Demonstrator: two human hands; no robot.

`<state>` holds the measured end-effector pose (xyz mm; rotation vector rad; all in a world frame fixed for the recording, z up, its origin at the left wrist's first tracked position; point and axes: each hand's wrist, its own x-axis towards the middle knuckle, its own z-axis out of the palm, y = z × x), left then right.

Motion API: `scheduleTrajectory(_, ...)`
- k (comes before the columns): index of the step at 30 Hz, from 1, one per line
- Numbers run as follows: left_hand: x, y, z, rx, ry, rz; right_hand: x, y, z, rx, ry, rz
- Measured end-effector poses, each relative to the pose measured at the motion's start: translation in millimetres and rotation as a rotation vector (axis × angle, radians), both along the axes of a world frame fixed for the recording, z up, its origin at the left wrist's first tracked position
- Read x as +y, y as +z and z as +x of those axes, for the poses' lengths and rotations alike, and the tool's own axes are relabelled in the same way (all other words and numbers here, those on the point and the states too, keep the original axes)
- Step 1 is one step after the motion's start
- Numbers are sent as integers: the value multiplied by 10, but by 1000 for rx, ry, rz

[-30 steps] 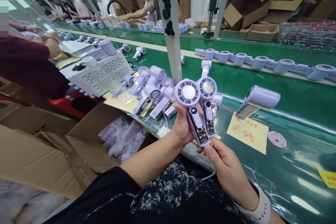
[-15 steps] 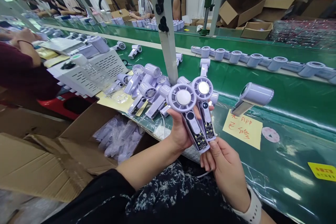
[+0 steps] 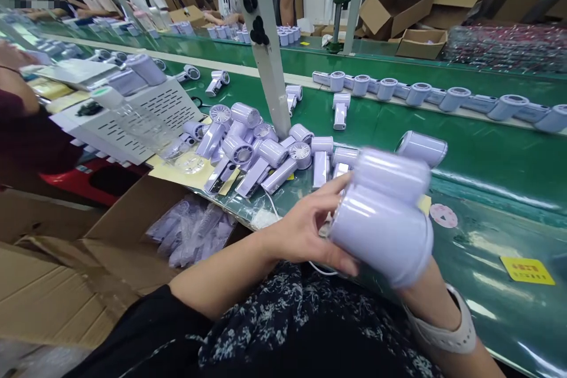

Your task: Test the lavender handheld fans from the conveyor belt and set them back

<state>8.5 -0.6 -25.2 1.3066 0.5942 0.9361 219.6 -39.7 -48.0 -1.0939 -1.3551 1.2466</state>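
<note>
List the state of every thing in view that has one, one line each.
Two lilac handheld fans: held together, round heads toward the camera, motion-blurred.
Left hand: fingers on the fans' near side.
Right hand: hidden behind the fans.
Smartwatch band: strapped on the right wrist.
Fan pile: lying loose on the green bench.
Fan row: lined up on the conveyor.
Cardboard box: open, bagged parts inside.

Two held fans (image 3: 381, 212), two hands (image 3: 305, 227)
</note>
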Motion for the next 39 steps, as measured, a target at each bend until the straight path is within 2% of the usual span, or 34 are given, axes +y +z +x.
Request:
scheduleTrajectory(2,79,-37,-112,18,-27,-23,-41,-40,52,97,45,-70)
scheduleTrajectory(6,241,-56,-224,-148,271,-168,-16,-35,183,146,-124,-150)
scheduleTrajectory(8,235,-36,-193,-238,328,-249,9,18,211,203,-173,-150)
scheduleTrajectory(13,33,-21,32,-332,128,-273,-39,172,195,315,-57,-120)
scheduleTrajectory(18,-31,-65,165,-313,11,-214,-102,136,136,301,50,-176)
scheduleTrajectory(22,-12,-65,173,-251,-3,-189,-91,75,43,341,28,-215)
scheduleTrajectory(27,-21,-77,201,-250,-40,-238,-74,71,-34,400,-1,-293)
scheduleTrajectory(35,-39,-87,205,-255,-19,-296,-88,40,-22,426,80,-337)
scheduleTrajectory(39,-45,-110,191,-230,-22,-277,-87,36,-33,458,59,-335)
